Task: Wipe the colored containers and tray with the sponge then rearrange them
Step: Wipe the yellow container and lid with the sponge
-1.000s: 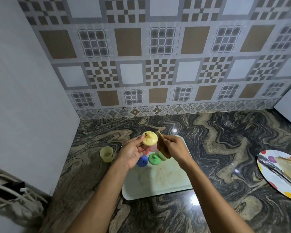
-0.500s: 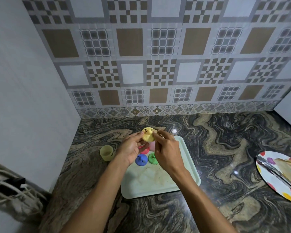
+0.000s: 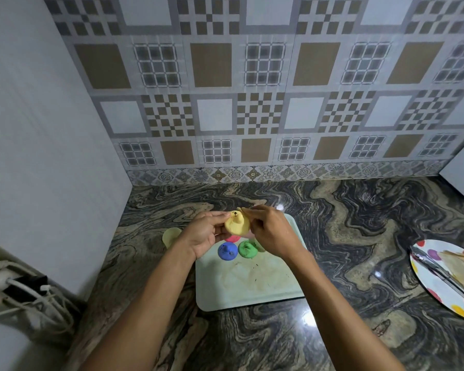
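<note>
Yellow container (image 3: 236,224) now pinched between left hand (image 3: 204,233) and right hand (image 3: 271,231), right fingers shifted onto top; sponge hidden; wiping continues above tray's (image 3: 252,295) far edge.

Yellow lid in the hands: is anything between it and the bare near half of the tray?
Nothing visible. The yellow lid is held above the tray's far end; the blue lid and green lid sit just below it, leaving the stained near half open.

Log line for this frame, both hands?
left hand: holds yellow lid | right hand: wiping it | over tray | blue lid, green lid on tray
</note>
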